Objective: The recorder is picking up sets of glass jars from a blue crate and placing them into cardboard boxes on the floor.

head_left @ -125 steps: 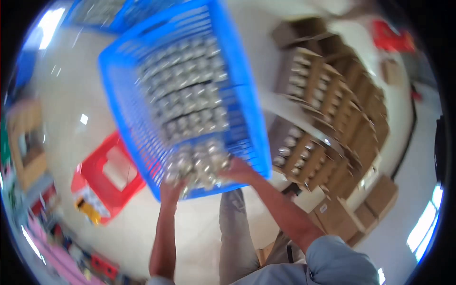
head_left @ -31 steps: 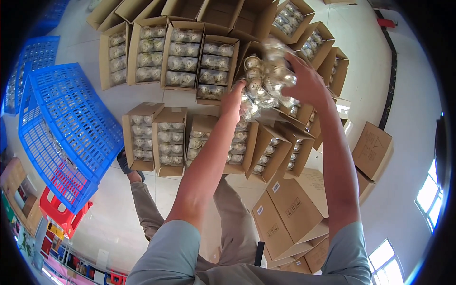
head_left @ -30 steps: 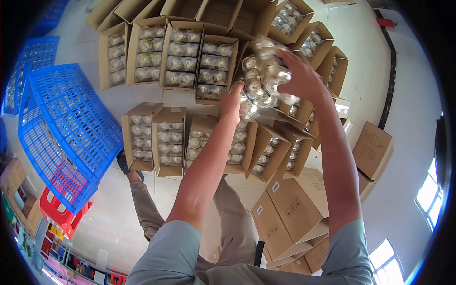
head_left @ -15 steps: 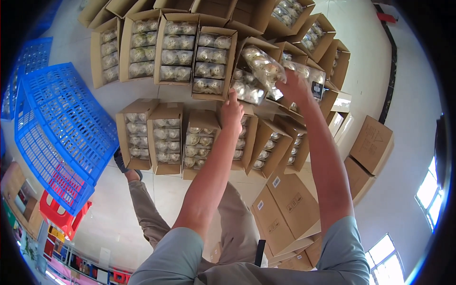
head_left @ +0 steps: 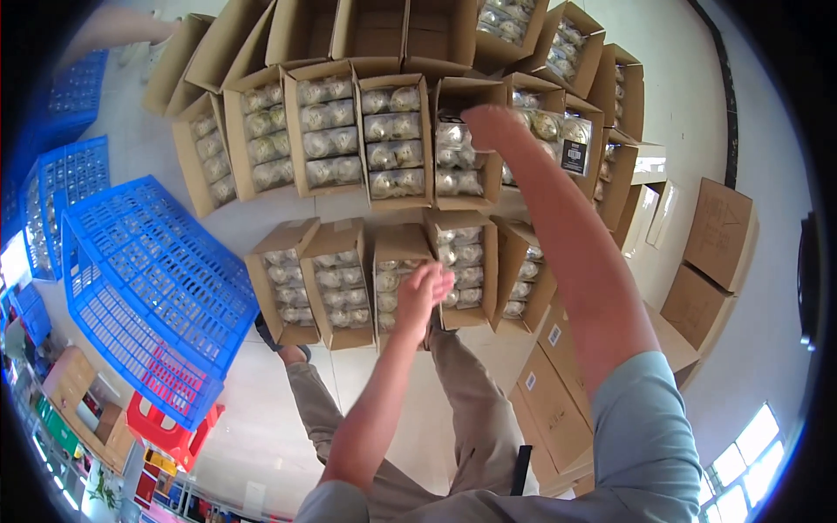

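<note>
My right hand (head_left: 497, 128) reaches into the far end of an open carton (head_left: 471, 91) in the middle row, its fingers closed at the right end of a clear pack of round balls (head_left: 453, 137). Lower in that carton lie more clear ball packs (head_left: 459, 181). Over the cartons just right of it rests another clear ball pack (head_left: 545, 127) with a black label. My left hand (head_left: 425, 292) is open and holds nothing, hovering over a filled carton (head_left: 401, 240) in the near row. Its fingers point up and to the right.
Filled cartons (head_left: 327, 131) stand in rows, with open cartons (head_left: 370, 30) behind. A blue plastic basket (head_left: 166, 288) leans over a red stool (head_left: 187, 436) at left. Closed cartons (head_left: 719, 227) are stacked at right. Another person's arm (head_left: 113, 30) shows top left.
My right hand has moved left and lowered the raised ball pack into the carton. My left hand has drawn back toward me, away from that carton. The view has shifted.
</note>
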Demonstrator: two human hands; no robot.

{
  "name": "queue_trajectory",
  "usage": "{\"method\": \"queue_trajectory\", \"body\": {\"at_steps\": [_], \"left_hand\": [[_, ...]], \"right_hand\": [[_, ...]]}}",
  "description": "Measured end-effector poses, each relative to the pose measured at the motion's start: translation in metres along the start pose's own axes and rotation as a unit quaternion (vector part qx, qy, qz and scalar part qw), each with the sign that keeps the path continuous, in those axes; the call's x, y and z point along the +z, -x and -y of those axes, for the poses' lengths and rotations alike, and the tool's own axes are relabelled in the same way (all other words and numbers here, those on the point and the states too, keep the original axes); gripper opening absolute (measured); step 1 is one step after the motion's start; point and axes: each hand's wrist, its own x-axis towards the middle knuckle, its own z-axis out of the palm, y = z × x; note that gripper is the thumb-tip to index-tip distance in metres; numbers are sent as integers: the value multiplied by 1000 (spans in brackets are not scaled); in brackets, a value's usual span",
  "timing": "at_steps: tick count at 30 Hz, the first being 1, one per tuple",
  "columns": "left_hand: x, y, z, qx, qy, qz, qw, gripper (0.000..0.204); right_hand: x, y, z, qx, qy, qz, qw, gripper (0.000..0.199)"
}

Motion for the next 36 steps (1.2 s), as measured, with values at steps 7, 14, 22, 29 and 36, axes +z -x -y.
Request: {"method": "queue_trajectory", "body": {"at_steps": [7,14,22,29,36], "left_hand": [[-79,62,66,24,-96,-58,993,45],[-87,65,64,75,-74,-95,990,53],[17,-48,-5,235,-210,-72,947,71],[-53,23,28,173,-217,-23,960,51],[-153,133,86,51,-394,-81,914,38]], "right_hand": [[72,-59,4,-21,-100,-127,987,50],[63,-97,2,-15,-79,-85,993,30],[103,-20,18,-70,-51,-313,946,26],[70,118,-109,251,-171,-614,729,45],[56,144,-136,237,-524,-285,767,63]]}}
